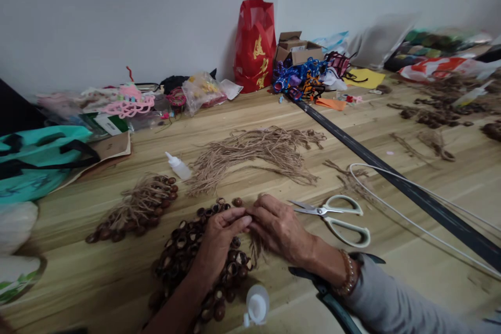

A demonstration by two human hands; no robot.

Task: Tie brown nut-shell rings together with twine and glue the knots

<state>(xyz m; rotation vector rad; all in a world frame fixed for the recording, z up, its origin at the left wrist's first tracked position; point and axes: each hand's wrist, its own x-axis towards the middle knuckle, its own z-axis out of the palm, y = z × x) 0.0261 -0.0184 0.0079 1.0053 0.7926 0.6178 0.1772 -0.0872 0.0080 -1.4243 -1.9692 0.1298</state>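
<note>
your left hand (pixel 221 237) and right hand (pixel 277 227) together above nut pile (pixel 199 261), fingertips meeting, grip on what unclear; tied nut bunch (pixel 135 209) left of pile, loose twine bundle (pixel 254 159) beyond pile left.

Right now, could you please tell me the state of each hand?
Left hand: closed, what it holds is hidden.
Right hand: closed, what it holds is hidden.

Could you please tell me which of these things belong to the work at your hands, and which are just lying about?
Belonging to the work: left hand; right hand; heap of brown hollow nut shells; bundle of beige jute twine; pale-handled steel scissors; small white plastic squeeze bottle.

Lying about: red bag with gold lettering; brown cardboard box; teal bag with black straps.
</note>
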